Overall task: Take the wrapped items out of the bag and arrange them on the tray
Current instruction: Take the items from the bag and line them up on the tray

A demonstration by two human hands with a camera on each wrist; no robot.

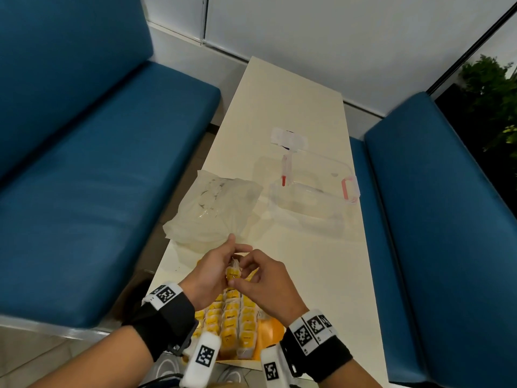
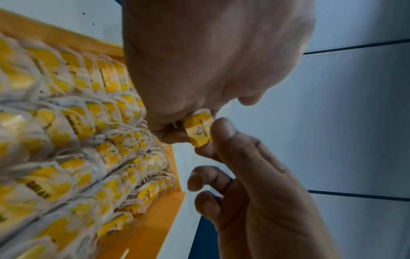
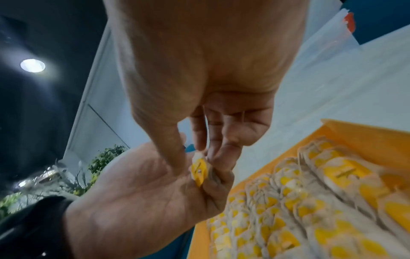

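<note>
1. Head view: cream table (image 1: pixel 302 107) between blue benches (image 1: pixel 84 163), white wall behind, plant (image 1: pixel 492 93) at right. Clear bag (image 1: pixel 212 208) lies beside clear tub (image 1: pixel 313 191). Left hand (image 1: pixel 212 273) and right hand (image 1: pixel 265 281) pinch one item (image 1: pixel 233 271) together above the orange tray (image 1: pixel 268 334).
2. Left wrist view: fingertips (image 2: pixel 224 129) of both hands pinch the yellow item (image 2: pixel 199 129); tray (image 2: pixel 150 224) holds rows of items (image 2: pixel 77 131).
3. Right wrist view: item (image 3: pixel 199 172) sits in the left palm (image 3: pixel 144 201); right thumb and fingers (image 3: pixel 173 150) pinch it. Ceiling light (image 3: pixel 32 65) overhead.

Dim, even indoor light; a round ceiling lamp (image 3: pixel 32 65) glares, wrist views blurred, edges bent.
</note>
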